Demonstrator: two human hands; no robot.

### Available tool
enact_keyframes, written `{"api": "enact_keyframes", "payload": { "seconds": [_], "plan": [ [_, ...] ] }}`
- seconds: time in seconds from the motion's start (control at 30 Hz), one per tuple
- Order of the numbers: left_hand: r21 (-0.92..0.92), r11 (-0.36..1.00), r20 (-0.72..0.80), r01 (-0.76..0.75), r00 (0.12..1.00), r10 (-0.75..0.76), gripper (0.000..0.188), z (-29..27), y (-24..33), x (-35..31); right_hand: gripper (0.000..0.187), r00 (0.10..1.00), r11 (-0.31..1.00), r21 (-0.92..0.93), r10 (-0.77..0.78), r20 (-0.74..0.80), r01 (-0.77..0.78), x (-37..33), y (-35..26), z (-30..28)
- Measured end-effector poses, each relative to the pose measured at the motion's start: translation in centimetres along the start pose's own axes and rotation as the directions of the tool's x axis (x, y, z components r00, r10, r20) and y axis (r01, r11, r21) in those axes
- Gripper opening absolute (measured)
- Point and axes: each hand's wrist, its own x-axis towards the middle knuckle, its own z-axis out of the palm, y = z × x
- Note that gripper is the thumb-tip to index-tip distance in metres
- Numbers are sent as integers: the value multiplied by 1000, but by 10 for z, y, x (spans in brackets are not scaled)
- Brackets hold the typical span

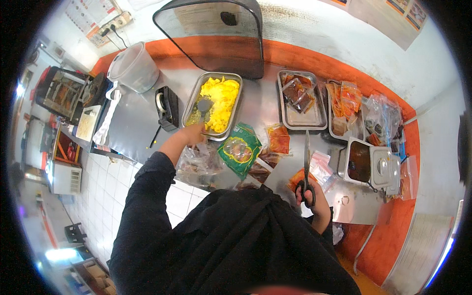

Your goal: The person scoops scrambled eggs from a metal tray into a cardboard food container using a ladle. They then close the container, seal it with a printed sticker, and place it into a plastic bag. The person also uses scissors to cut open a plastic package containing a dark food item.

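In my right hand is a pair of scissors, its black handles in my fingers and its blades pointing away from me. My left hand is at the near edge of a metal tray of yellow crumbly food. Its fingers close round the handle of a grey spoon, whose head rests in the food. Clear plastic bags lie just below that hand. Between my hands are a green packet and an orange sauce sachet. Another orange sachet lies beside the scissors.
Farther right, one metal tray holds dark sauce sachets and another orange ones. A steel container of brown sauce stands near the right edge, by a lid. A tape dispenser and a translucent bucket stand left.
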Motion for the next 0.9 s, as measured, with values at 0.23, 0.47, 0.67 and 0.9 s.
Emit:
{"api": "enact_keyframes", "payload": {
  "seconds": [0.23,0.47,0.67,0.9],
  "plan": [
    [167,986,320,-22,947,-33,38,11,-12,-29,70,1000,999,-47,-19,-20,18,0,18,-2],
    [-210,937,-68,278,952,-298,42,55,-31,-40,64,999,998,-41,-49,9,49,3,10,12],
    [-111,990,-271,-85,961,52,47,-27,21,-73,46,997,993,-101,-71,-31,67,2,14,6],
    [-295,839,-220,-457,887,406,52,-100,151,-103,53,863,847,-165,-495,103,506,65,-65,100]
  ]
}}
